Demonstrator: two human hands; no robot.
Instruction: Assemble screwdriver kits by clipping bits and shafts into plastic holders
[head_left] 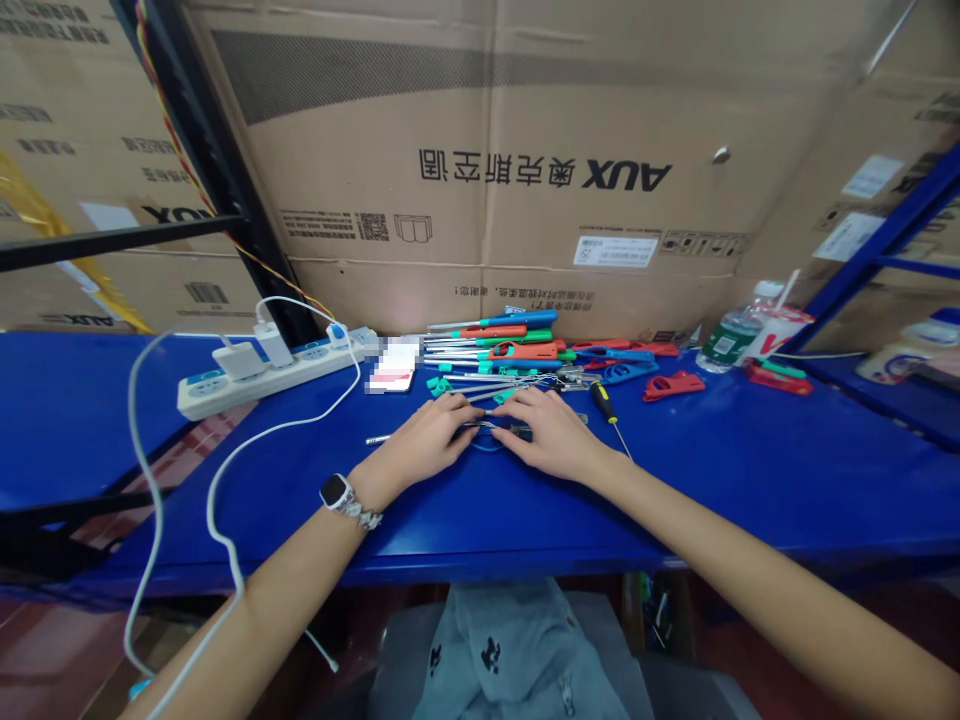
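My left hand (431, 435) is closed in a pinch around a thin metal tube (377, 440), whose end sticks out to the left. Facing it, my right hand (551, 430) pinches the small lighter insides (523, 433), a dark and clear piece with thin wires. A fine blue wire (486, 447) loops below, between the fingertips. How the pieces join is too small to make out. Just behind my hands lie loose metal tubes (480, 379) with green ends. A yellow-and-black screwdriver (604, 403) rests beside my right hand.
Long-reach lighters (517, 352) lie piled at the back, with red and blue handle shells (673, 386) to their right. A power strip (277, 372) with white cables is on the left; a phone (394, 364), a water bottle (727, 340) and a cup (776, 328) stand around.
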